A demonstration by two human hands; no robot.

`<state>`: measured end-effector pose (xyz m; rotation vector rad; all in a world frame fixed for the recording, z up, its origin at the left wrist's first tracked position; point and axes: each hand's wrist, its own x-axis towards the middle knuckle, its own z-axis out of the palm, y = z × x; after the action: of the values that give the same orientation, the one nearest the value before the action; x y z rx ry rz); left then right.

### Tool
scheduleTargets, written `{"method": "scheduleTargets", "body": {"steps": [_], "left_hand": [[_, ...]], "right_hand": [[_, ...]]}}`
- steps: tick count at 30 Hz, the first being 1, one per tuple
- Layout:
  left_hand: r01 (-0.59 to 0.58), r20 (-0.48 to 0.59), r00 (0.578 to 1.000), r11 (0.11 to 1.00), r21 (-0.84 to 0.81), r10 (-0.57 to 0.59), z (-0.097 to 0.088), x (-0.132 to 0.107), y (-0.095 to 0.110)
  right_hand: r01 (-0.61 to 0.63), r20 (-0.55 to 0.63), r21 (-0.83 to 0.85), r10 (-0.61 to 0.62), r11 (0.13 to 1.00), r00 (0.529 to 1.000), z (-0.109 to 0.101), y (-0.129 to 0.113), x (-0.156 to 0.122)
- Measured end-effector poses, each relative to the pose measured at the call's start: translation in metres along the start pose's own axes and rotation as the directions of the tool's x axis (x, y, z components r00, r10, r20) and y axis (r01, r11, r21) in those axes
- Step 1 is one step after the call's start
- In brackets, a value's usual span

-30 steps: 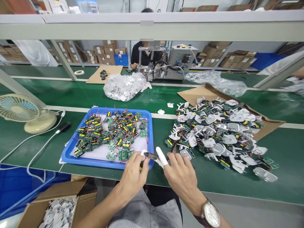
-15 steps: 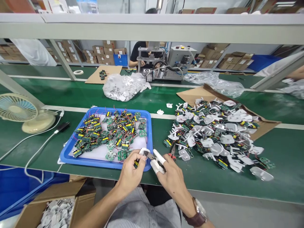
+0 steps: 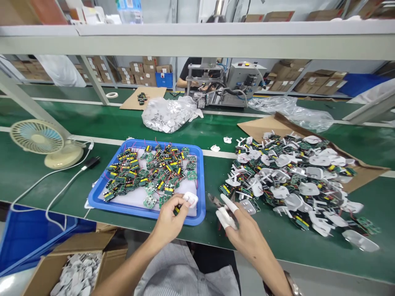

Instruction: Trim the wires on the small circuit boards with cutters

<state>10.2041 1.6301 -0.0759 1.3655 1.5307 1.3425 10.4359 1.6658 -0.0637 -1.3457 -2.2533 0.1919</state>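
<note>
My left hand [image 3: 173, 218] pinches a white plug cover [image 3: 191, 199] over the near right corner of the blue tray [image 3: 202, 205]. Part of a small circuit board [image 3: 176, 210] shows beneath those fingers. White finger cots cover two fingers of my right hand [image 3: 239, 224], which grips cutting pliers [image 3: 215, 200]; their jaws point up and left, and the handles are mostly hidden. Close to this hand, a grey-white plug cover [image 3: 248, 206] lies at the edge of a heap of plug covers wired to circuit boards [image 3: 284, 193]. Many loose circuit boards [image 3: 148, 172] fill the tray.
A small fan [image 3: 46, 142] and a cable with a black plug [image 3: 91, 162] stand at the left. Behind the tray lies a clear bag of white parts [image 3: 169, 115]. A carton of white covers [image 3: 105, 263] sits below. Across the bench a person works at a machine [image 3: 228, 84].
My right hand has drawn the pliers away from the plug cover, toward the right. The left hand keeps hold of the cover. The whole view has shifted slightly.
</note>
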Motion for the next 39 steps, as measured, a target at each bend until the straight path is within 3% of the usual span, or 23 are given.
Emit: {"method": "scheduleTargets", "body": {"steps": [1,3,5,7,9,12,16,21,28,39], "left_hand": [[-0.004,0.043,0.999,1.0,-0.025,0.005,0.001,-0.001,0.002],[-0.02,0.129,0.991,0.997,-0.073,0.03,0.005,-0.003,0.006],[-0.044,0.173,0.983,0.994,-0.095,0.06,0.008,-0.006,0.01],[-0.067,0.176,0.981,0.994,-0.082,0.08,0.01,-0.009,0.012],[-0.086,0.129,0.988,0.996,-0.029,0.089,0.009,-0.01,0.013],[-0.092,0.057,0.994,0.994,0.057,0.089,0.006,-0.01,0.011],[-0.001,0.137,0.991,1.0,0.012,0.0,0.004,-0.008,0.007],[0.154,0.261,0.958,0.981,-0.118,-0.119,0.001,-0.005,0.004],[0.266,0.292,0.939,0.919,-0.291,-0.18,-0.003,0.002,0.01],[0.292,0.346,0.923,0.892,-0.344,-0.169,-0.009,0.008,0.004]], "right_hand": [[-0.072,0.056,0.169,0.064,0.983,0.996,-0.001,-0.001,0.002],[-0.228,0.196,0.448,0.154,0.864,0.968,0.0,-0.009,0.008],[-0.32,0.271,0.586,0.193,0.744,0.943,0.002,-0.021,0.014],[-0.341,0.272,0.643,0.212,0.686,0.939,0.006,-0.032,0.018],[-0.336,0.255,0.651,0.222,0.681,0.941,0.01,-0.039,0.021],[-0.245,0.149,0.599,0.194,0.762,0.97,0.016,-0.043,0.02],[-0.111,0.066,0.563,0.09,0.819,0.994,0.02,-0.044,0.02],[-0.249,0.206,0.662,0.148,0.707,0.967,0.016,-0.044,0.026],[-0.415,0.378,0.762,0.179,0.497,0.908,0.008,-0.043,0.039],[-0.487,0.477,0.763,0.138,0.426,0.868,0.006,-0.038,0.044]]}}
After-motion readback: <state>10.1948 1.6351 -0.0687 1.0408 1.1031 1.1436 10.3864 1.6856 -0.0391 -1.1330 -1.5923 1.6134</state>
